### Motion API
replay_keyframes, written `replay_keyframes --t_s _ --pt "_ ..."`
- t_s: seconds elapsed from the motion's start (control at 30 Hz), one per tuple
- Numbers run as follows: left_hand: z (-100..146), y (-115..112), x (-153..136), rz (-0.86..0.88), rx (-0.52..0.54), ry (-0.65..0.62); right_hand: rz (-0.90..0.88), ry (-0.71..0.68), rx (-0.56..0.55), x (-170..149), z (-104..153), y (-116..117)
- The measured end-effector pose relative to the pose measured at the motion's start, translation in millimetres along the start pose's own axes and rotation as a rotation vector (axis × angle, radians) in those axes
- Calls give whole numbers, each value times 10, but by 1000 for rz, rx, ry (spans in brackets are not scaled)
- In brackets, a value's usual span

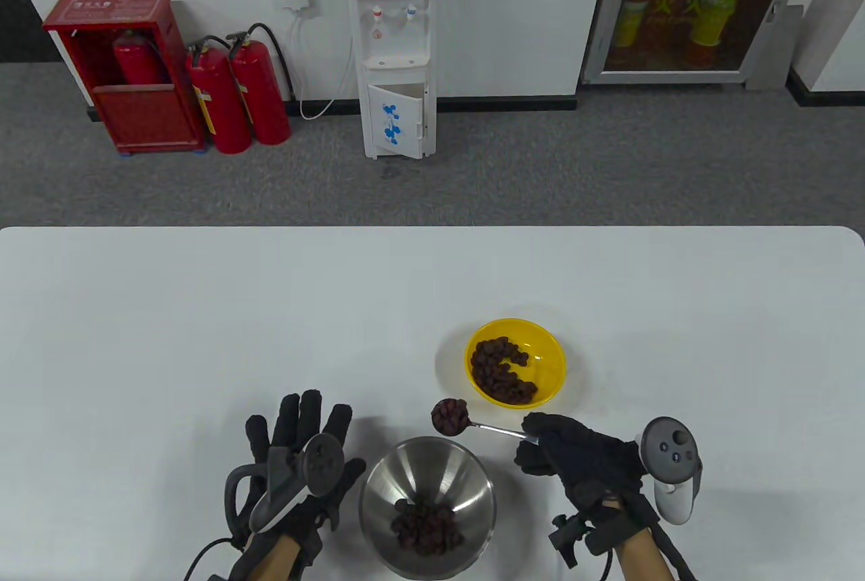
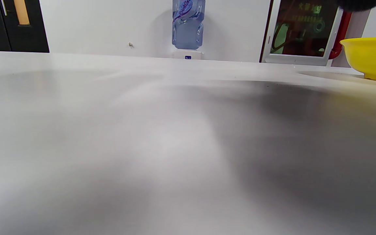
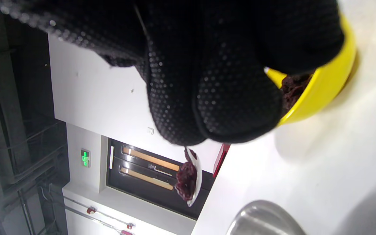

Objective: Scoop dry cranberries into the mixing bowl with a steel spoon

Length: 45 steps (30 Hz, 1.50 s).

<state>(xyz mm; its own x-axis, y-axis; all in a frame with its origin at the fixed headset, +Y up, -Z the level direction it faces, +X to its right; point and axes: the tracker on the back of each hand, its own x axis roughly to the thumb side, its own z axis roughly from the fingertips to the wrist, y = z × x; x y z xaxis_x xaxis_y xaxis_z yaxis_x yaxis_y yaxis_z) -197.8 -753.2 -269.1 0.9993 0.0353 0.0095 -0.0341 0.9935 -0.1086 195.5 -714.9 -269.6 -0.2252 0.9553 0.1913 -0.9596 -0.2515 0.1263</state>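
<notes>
Fingers, table view: my right hand (image 1: pixel 581 459) pinches the steel spoon (image 1: pixel 466 422) by its handle, the bowl of it heaped with dry cranberries (image 1: pixel 449 416); my left hand (image 1: pixel 297 466) lies flat, fingers spread, at 9 o'clock of the mixing bowl (image 1: pixel 427 507).
Spoon: between the mixing bowl and the yellow bowl (image 1: pixel 516 363), at 12 o'clock over the steel rim.
Left wrist view: table (image 2: pixel 142 147), yellow bowl (image 2: pixel 370 57) at 2 o'clock.
Right wrist view: gloved fingers (image 3: pixel 227 85) closed on the handle; loaded spoon (image 3: pixel 189 178) at 6 o'clock.

Your right hand (image 1: pixel 581 463) grips the steel spoon (image 1: pixel 466 420), its bowl heaped with dark dried cranberries (image 1: pixel 449 415), between the round yellow plastic bowl (image 1: pixel 516 362) and the shiny steel mixing bowl (image 1: pixel 426 505). Your left hand (image 1: pixel 297 466) rests flat, fingers spread, just beside the mixing bowl.
</notes>
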Motion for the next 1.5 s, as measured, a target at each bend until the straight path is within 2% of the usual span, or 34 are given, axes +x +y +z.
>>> replay_keyframes --t_s 1.17,1.5 --pt "-2 1 -6 1 -9 5 197 -70 108 -52 -6 213" --pt "-3 -2 -7 1 -8 4 289 -186 30 19 25 178"
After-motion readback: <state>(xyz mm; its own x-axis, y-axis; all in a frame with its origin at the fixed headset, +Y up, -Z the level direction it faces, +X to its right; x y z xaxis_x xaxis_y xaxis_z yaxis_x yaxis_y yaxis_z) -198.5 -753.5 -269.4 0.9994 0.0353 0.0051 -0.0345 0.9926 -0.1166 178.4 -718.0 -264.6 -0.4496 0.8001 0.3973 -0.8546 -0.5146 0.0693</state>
